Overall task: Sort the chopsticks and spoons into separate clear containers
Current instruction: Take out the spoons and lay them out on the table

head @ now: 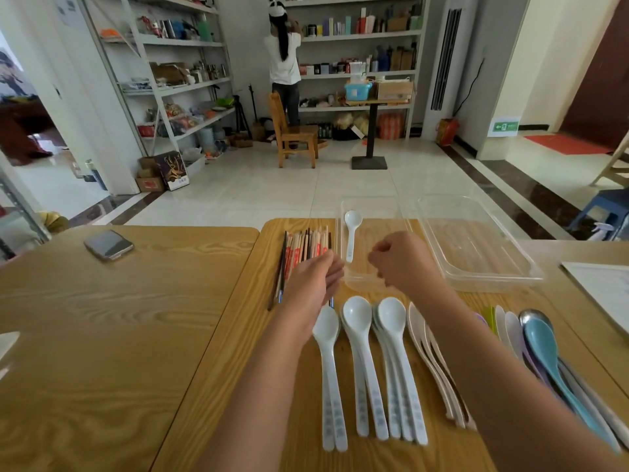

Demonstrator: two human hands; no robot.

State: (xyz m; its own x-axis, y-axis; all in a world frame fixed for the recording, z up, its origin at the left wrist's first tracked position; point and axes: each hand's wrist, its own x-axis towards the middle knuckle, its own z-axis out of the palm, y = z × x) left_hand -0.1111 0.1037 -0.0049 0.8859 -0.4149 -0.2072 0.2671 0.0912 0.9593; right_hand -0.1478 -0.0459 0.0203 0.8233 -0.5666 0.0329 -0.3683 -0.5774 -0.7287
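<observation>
A pile of chopsticks (306,247), wooden and dark, lies at the far middle of the table. My left hand (315,284) lies over the pile's near end with fingers curled round a chopstick; its blue tip pokes out below the palm. My right hand (396,258) hovers with curled fingers over the narrow clear container (371,284) and holds nothing I can see. One white spoon (351,233) lies inside that container. The wide clear container (493,277) stands to its right with nothing in it. White spoons (360,352), beige spoons (432,356) and coloured spoons (544,342) lie in rows near me.
A phone (109,245) lies on the adjoining wooden table (119,335) at the left. A white sheet (606,291) sits at the right edge. Far off, a person stands at shelves beside a wooden chair (296,131).
</observation>
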